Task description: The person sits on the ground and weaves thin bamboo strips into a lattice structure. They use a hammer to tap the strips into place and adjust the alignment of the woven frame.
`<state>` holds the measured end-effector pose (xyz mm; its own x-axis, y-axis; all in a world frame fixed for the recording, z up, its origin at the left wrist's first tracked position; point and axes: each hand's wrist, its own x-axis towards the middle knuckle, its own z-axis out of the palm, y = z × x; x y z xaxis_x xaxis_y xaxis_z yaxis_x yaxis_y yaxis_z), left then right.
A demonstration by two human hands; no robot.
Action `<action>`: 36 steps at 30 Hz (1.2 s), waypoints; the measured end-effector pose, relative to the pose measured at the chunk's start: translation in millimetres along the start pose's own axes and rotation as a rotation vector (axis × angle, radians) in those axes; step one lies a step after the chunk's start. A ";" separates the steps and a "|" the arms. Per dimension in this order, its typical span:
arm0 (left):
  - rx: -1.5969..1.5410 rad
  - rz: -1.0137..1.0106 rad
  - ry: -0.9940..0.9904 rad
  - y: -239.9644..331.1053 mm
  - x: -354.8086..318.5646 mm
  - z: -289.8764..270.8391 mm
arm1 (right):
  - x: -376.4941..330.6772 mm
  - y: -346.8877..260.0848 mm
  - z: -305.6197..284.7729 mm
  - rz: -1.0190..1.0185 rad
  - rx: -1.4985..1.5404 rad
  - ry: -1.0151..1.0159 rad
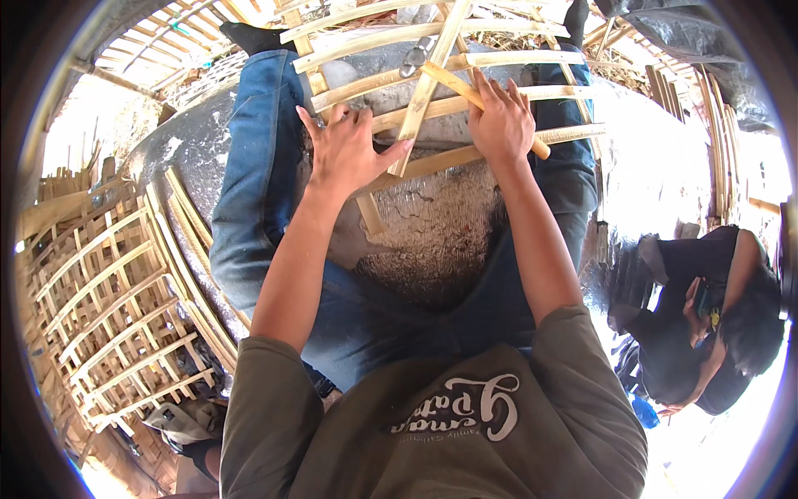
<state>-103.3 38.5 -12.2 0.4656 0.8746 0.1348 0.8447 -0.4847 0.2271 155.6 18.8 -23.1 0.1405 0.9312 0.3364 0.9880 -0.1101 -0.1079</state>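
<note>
A lattice panel of pale bamboo slats (366, 85) lies across my knees, over a dark, worn round surface (424, 224). A diagonal slat (435, 87) crosses the others. My left hand (351, 154) is open at the panel's near left edge, its fingers apart and bent over a slat, its thumb reaching toward the diagonal slat's lower end. My right hand (503, 125) rests over the wooden handle of a hammer (450, 83), which runs beneath the palm and fingers. The metal hammer head lies on the slats, left of that hand. The undersides of my right fingers are hidden.
Another bamboo lattice (108, 312) stands at the left beside long loose strips (191, 266). A person in dark clothes (706, 324) sits at the right. Upright bamboo strips (721, 150) and dark plastic sheeting (690, 41) are at the upper right.
</note>
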 end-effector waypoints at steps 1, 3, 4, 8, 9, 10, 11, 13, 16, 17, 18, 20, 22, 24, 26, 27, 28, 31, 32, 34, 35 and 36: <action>-0.008 0.008 -0.005 -0.6 0.0 0.3 | 0.4 0.2 0.6 0.005 -0.002 0.002; -0.025 0.024 -0.014 -1.1 1.1 0.8 | 0.1 0.7 0.8 0.012 0.002 -0.002; -0.035 0.018 -0.011 -1.5 1.5 1.3 | 0.1 1.0 0.7 0.015 0.009 -0.010; -0.065 0.006 -0.001 -4.2 8.5 5.5 | 7.3 1.8 2.1 0.018 -0.011 -0.017; -0.066 0.004 -0.008 -4.5 8.8 5.5 | 7.7 1.7 2.1 0.017 -0.017 -0.024; -0.055 0.003 -0.006 -4.5 9.1 5.6 | 7.8 2.2 1.4 0.016 -0.023 -0.030; -0.044 0.002 -0.004 -4.2 9.3 5.7 | 8.5 2.3 1.2 0.014 -0.029 -0.036; -0.027 0.016 0.040 -3.8 8.7 6.6 | 8.2 2.9 1.8 0.014 -0.021 -0.031; -0.008 0.040 0.111 -1.7 7.0 6.3 | 7.0 3.5 2.5 0.010 -0.011 -0.014; -0.004 0.039 0.096 -0.7 6.9 6.1 | 6.4 3.8 2.7 0.009 -0.008 -0.007; 0.002 0.037 0.082 0.0 6.7 4.4 | 6.4 3.6 3.1 0.008 -0.009 0.000; 0.006 0.047 0.088 -0.4 6.3 5.2 | 5.9 3.6 4.1 0.008 -0.010 0.013; 0.004 0.041 0.075 -0.7 6.3 5.3 | 5.8 2.9 4.7 0.008 -0.007 0.015; -0.007 0.024 0.039 -0.5 6.7 5.0 | 5.9 3.0 5.0 0.008 -0.010 0.018; 0.000 0.011 0.028 1.2 4.9 4.1 | 6.0 3.9 5.6 0.008 -0.018 0.020; 0.003 0.005 0.023 2.1 4.0 4.0 | 6.0 3.8 5.1 0.007 -0.015 0.019; 0.016 -0.007 0.009 2.3 3.9 3.9 | 5.9 3.5 4.8 0.006 -0.013 0.018; 0.032 -0.040 -0.043 3.5 4.3 2.5 | 5.6 3.7 4.7 0.006 -0.007 0.022; 0.024 -0.050 -0.066 3.8 4.7 1.7 | 5.8 4.2 4.8 0.007 -0.005 0.024; 0.023 -0.065 -0.081 4.9 4.0 1.1 | 6.2 3.0 5.5 0.003 -0.008 0.035; 0.029 -0.066 -0.071 5.6 3.7 1.8 | 6.3 3.0 5.4 0.001 -0.009 0.041; 0.036 -0.068 -0.063 5.6 2.8 2.6 | 6.2 2.7 5.2 0.000 -0.006 0.045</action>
<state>-96.5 38.2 -13.0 0.4218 0.9048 0.0591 0.8833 -0.4248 0.1985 158.8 26.1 -26.1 0.1429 0.9147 0.3781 0.9884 -0.1122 -0.1021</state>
